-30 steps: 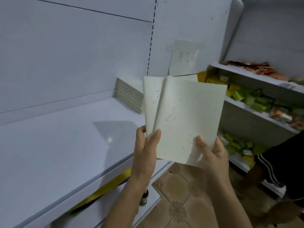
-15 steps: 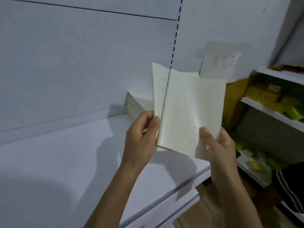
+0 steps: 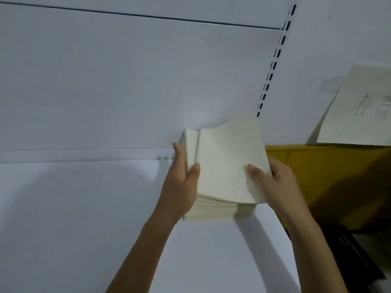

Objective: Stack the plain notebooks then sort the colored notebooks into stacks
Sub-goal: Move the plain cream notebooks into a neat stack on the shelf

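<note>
Having carried the notebooks [image 3: 224, 166] from mid-air to the stack [image 3: 218, 210] at the shelf's [image 3: 84, 218] twelve o'clock wall, the left hand [image 3: 182, 182] and right hand [image 3: 273, 182] are pinching their edges, nearly finishing this plain placement.

We see bare shelf [image 3: 74, 218] left of the notebook stack [image 3: 213, 210]; the back panel [image 3: 127, 92] and yellow box [image 3: 330, 178] hem it in.

A paper sign [image 3: 357, 106] taped to the white wall carries handwritten characters, cut off at the right edge and too blurred to read.
</note>
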`<move>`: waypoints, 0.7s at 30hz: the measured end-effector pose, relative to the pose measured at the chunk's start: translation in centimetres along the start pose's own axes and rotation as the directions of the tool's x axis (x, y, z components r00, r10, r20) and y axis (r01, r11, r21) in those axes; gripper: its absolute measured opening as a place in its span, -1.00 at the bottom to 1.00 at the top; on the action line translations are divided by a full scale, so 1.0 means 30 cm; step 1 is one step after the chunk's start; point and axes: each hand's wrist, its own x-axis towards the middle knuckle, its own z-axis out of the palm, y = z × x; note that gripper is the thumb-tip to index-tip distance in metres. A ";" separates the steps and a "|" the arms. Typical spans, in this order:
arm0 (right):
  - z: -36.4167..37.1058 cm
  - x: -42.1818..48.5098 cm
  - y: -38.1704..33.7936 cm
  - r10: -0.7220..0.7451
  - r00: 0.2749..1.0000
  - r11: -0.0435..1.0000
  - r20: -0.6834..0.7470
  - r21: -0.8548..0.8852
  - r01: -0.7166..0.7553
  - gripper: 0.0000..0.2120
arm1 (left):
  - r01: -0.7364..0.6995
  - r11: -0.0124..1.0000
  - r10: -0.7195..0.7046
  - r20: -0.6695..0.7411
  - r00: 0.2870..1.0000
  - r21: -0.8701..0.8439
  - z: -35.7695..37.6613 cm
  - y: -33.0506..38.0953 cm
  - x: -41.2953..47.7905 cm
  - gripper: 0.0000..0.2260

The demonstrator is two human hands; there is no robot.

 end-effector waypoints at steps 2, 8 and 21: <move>0.001 0.036 0.035 0.013 0.996 0.990 0.083 -0.143 -0.001 -0.91 | 0.007 0.999 -0.008 -0.037 0.999 -0.035 0.016 -0.009 0.000 -0.41; -0.021 0.086 0.090 0.003 0.984 0.999 0.177 0.047 -0.012 -0.96 | -0.079 0.985 0.082 -0.012 0.997 0.156 0.049 -0.048 -0.063 -0.10; 0.039 0.164 0.165 0.247 0.757 0.722 0.605 0.406 -0.560 -0.50 | -0.188 0.960 0.210 -0.087 0.974 0.209 0.060 -0.095 -0.061 -0.16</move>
